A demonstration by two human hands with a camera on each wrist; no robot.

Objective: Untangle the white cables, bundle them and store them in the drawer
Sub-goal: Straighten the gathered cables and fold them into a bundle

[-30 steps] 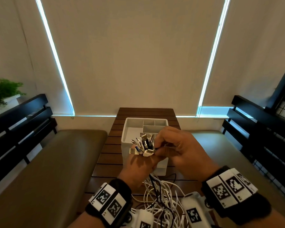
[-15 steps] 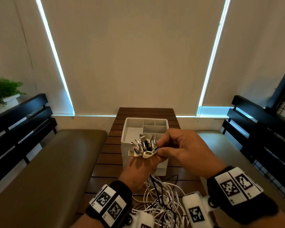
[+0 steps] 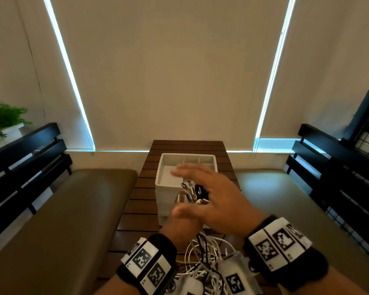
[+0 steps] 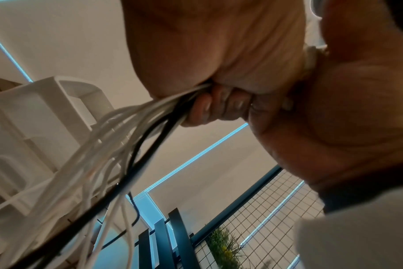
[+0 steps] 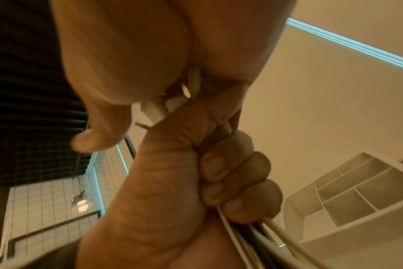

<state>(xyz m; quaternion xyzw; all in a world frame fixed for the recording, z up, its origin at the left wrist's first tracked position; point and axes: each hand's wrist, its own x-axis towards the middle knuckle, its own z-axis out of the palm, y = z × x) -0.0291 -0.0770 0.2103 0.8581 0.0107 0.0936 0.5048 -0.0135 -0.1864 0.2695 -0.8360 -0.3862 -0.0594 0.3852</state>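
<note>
left hand (image 3: 180, 225) is clenched round the cables (image 4: 117, 131), fist upright, with the plug ends (image 3: 193, 193) fanned out above the knuckles. right hand (image 3: 216, 202) is released: fingers straight and spread, blurred, hovering over the plug ends and holding nothing.

step in hand, i'd say: evening up the plug ends so the lot can be bundled. to do it well:
- keep the left fist tight just below the plugs so none slip back down.
- w/ the flat right palm tap the plug tops level, not hard; some metal tips stick up and could bend.
- black leads (image 4: 150, 138) run thru the same fist w/ the white ones. task is white only, so prob pull the black out before coiling.
- then run the right hand down the strands to clear loops.

where things lie: the cables leave the bottom of the left fist and drop to a loose tangle (image 3: 202, 258) on the bench (image 3: 145, 188), near the body, btwn the two wrists. drawer unit (image 3: 165, 188) is the white box just past the hands, its front touching or nearly touching the left fist in head view; can't tell which. its top tray is divided into compartments and open. no drawer pulled out that i can see; the fronts are mostly hidden behind the hands.
</note>
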